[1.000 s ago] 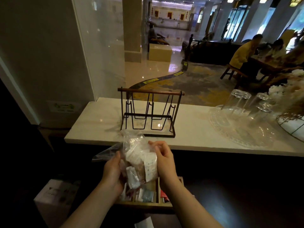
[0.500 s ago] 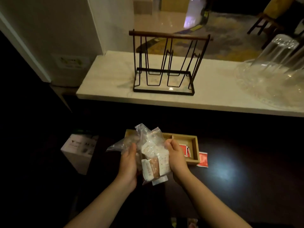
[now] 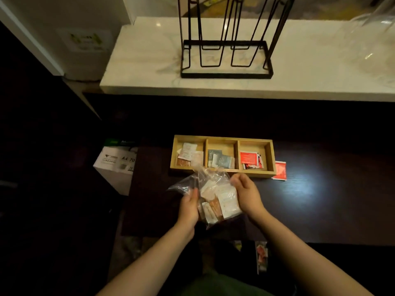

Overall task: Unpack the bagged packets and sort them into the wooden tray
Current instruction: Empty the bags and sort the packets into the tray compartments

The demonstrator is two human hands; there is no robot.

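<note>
A clear plastic bag (image 3: pixel 210 190) full of white and orange packets is held over the dark table, just in front of the wooden tray (image 3: pixel 222 172). My left hand (image 3: pixel 189 205) grips the bag's left side and my right hand (image 3: pixel 245 192) grips its top right. The tray has three compartments: white and orange packets (image 3: pixel 188 154) on the left, grey-blue packets (image 3: pixel 220 160) in the middle, red packets (image 3: pixel 250 160) on the right. A loose red packet (image 3: pixel 280 170) lies on the table at the tray's right end.
A black wire rack (image 3: pixel 226 58) stands on the white marble ledge (image 3: pixel 139 60) behind the table. A white A4 paper box (image 3: pixel 116 163) sits left of the table. Clear glassware (image 3: pixel 376 28) is at the far right of the ledge. More bagged packets (image 3: pixel 261 256) lie below the table's near edge.
The view has tilted down, so the whole tray now shows. Both hands still hold the bag, now lower and nearer the table in front of the tray.
</note>
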